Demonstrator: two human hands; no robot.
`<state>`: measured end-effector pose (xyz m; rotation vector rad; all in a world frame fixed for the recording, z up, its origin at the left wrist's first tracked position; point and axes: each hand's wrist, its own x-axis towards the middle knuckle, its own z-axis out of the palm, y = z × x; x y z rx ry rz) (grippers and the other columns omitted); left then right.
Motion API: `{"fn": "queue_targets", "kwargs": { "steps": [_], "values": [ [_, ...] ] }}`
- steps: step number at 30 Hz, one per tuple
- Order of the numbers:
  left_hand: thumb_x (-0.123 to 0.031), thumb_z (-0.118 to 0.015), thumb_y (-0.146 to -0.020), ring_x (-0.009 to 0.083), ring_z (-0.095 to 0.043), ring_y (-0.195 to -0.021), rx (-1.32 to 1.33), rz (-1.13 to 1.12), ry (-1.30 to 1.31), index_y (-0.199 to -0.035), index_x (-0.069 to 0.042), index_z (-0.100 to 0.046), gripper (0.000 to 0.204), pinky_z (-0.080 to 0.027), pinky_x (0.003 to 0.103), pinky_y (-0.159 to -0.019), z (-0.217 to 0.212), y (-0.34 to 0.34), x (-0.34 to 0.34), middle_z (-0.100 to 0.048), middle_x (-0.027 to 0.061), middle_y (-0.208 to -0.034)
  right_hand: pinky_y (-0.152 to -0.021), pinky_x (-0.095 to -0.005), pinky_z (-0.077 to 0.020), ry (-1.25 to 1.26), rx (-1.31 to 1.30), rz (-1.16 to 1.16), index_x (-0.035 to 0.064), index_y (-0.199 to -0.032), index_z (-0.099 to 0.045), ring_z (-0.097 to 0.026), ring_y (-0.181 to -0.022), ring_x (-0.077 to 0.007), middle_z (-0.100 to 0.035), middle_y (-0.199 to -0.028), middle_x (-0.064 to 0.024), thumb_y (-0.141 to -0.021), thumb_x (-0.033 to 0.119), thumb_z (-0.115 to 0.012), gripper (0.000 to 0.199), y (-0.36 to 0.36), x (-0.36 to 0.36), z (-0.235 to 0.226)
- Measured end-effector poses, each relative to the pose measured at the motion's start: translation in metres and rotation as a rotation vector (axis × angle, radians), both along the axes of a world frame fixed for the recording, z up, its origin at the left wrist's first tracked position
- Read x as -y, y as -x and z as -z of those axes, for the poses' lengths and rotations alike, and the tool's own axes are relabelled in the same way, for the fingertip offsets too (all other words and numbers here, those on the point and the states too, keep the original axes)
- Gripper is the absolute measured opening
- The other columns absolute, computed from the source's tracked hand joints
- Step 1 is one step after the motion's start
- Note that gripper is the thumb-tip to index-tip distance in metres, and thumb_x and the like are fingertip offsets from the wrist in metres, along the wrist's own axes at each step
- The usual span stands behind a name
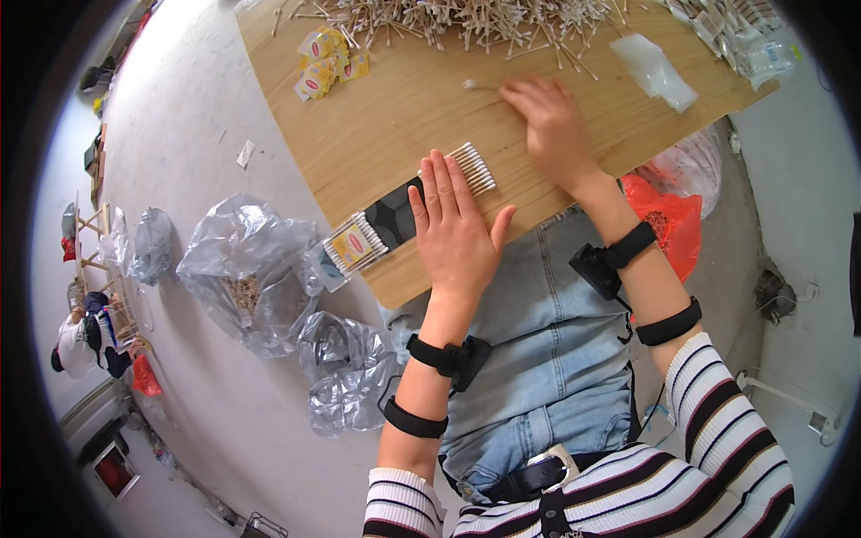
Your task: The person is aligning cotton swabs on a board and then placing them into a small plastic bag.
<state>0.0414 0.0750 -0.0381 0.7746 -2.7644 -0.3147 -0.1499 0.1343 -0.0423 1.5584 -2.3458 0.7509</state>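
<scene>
Cotton swabs [473, 168] lie in a neat row on the wooden tabletop [395, 108], their white tips showing past the fingers of the left hand [454, 229]. That hand rests flat and spread, palm down, pressing on the row and on the black holder [392, 215] under it; it grips nothing. At the holder's near end sits a small packet of swabs with a yellow and red label [355, 247], close to the tabletop's edge.

The right hand [552, 121] lies further out on the tabletop, fingers loosely extended, fingertips touching a single loose swab [480, 86] that lies apart from the rest. Whether it pinches that swab or only touches it cannot be told.

Beyond both hands a large loose heap of swabs [466, 22] spreads across the far edge of the tabletop. To its left lies a cluster of small yellow labels [330, 65]; to its right a clear plastic bag [655, 72] lies flat, and further right a pile of filled clear packets [740, 36]. Nothing stands between the hands and the heap.

Both forearms wear black straps with small black units at the wrist. Below the tabletop, crumpled clear plastic bags [251, 269] sit on the grey floor [179, 134] to the left, and a red plastic bag [668, 220] hangs at the right by the person's knee.
</scene>
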Motion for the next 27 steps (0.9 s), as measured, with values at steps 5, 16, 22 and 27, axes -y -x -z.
{"fn": "queue_targets", "kwargs": {
  "steps": [5, 16, 22, 27],
  "values": [
    [-0.059, -0.047, -0.094, 0.0344, -0.019, -0.148, 0.001, 0.000, 0.008, -0.149, 0.008, -0.026, 0.089, -0.015, 0.049, -0.119, 0.001, 0.000, 0.000, -0.025, 0.0235, -0.157, -0.109, -0.0415, -0.0392, 0.221, 0.297, 0.065, 0.0056, -0.118, -0.064, -0.050, -0.128, -0.0300, -0.062, -0.125, -0.0114, -0.080, -0.006, -0.052, 0.041, -0.026, -0.005, -0.001],
    [-0.059, -0.047, -0.094, 0.0343, -0.019, -0.148, 0.000, 0.003, 0.030, -0.148, 0.008, -0.027, 0.089, -0.015, 0.049, -0.119, 0.003, 0.000, 0.000, -0.025, 0.0237, -0.157, -0.093, -0.0366, -0.0492, 0.345, 0.534, -0.113, 0.0024, -0.065, -0.065, -0.056, -0.120, -0.0295, -0.068, -0.111, -0.0065, -0.069, -0.014, -0.050, 0.022, -0.049, -0.013, 0.002],
    [-0.060, -0.046, -0.094, 0.0340, -0.018, -0.149, 0.007, 0.004, 0.034, -0.149, 0.008, -0.026, 0.089, -0.015, 0.049, -0.119, 0.002, 0.001, 0.001, -0.024, 0.0237, -0.157, -0.097, -0.0394, -0.0469, 0.320, 0.474, -0.121, 0.0049, -0.062, -0.062, -0.058, -0.115, -0.0276, -0.068, -0.104, -0.0059, -0.069, -0.008, -0.055, 0.016, -0.050, -0.010, 0.002],
    [-0.061, -0.045, -0.094, 0.0338, -0.019, -0.149, 0.019, 0.000, 0.056, -0.149, 0.008, -0.026, 0.089, -0.016, 0.049, -0.119, 0.004, 0.001, 0.002, -0.024, 0.0237, -0.157, -0.097, -0.0381, -0.0472, 0.316, 0.476, -0.136, 0.0037, -0.067, -0.063, -0.057, -0.116, -0.0279, -0.067, -0.108, -0.0071, -0.071, -0.009, -0.054, 0.015, -0.048, -0.009, 0.004]
  ]
}}
